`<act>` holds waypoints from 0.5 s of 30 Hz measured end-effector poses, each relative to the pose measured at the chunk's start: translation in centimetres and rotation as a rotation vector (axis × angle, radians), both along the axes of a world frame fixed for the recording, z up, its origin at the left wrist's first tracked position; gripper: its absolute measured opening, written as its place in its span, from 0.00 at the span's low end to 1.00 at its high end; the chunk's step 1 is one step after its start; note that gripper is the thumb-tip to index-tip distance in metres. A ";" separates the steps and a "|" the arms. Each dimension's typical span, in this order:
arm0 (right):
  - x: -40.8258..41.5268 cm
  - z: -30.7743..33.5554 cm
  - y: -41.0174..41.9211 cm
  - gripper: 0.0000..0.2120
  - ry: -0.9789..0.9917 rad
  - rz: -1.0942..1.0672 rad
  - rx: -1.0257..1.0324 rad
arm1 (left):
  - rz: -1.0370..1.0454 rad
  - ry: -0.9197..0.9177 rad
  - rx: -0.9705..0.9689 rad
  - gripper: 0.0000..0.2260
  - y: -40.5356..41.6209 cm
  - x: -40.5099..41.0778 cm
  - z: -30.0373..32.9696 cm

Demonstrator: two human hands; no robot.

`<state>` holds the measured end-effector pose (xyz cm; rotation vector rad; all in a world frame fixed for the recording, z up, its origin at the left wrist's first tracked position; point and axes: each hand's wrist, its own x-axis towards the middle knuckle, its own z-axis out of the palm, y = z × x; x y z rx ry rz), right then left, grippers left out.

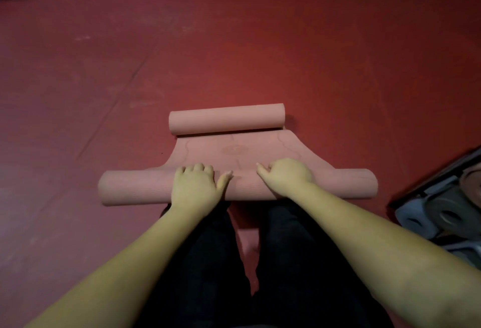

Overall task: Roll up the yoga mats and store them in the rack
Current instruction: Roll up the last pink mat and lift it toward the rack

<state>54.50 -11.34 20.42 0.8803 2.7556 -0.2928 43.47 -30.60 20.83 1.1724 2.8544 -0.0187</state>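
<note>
The pink yoga mat [234,153] lies on the red floor [260,41] just ahead of the knees, rolled at both ends with a flat stretch between. The near roll is pressed by the left hand [194,188] and right hand [286,175], fingers curled over its top. It is judged soft, light and springy; hold is best taken across the roll's middle. Fingertips are hidden. The rack [440,197] with rolled mats is cut off at right; the top-left is blurred.

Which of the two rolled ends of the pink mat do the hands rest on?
The near roll, by the knees: left hand and right hand lie on it. The far roll lies untouched.
</note>
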 end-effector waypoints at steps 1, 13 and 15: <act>-0.3 0.1 0.1 0.34 -0.017 0.004 -0.011 | -0.004 0.017 -0.005 0.30 -0.1 0.0 0.0; -1.3 5.5 1.0 0.32 -0.303 0.049 -0.335 | 0.038 -0.236 -0.176 0.28 1.4 -2.2 4.3; -0.7 4.9 0.5 0.31 -0.362 0.070 -0.426 | 0.074 -0.325 -0.236 0.28 1.0 -1.5 3.8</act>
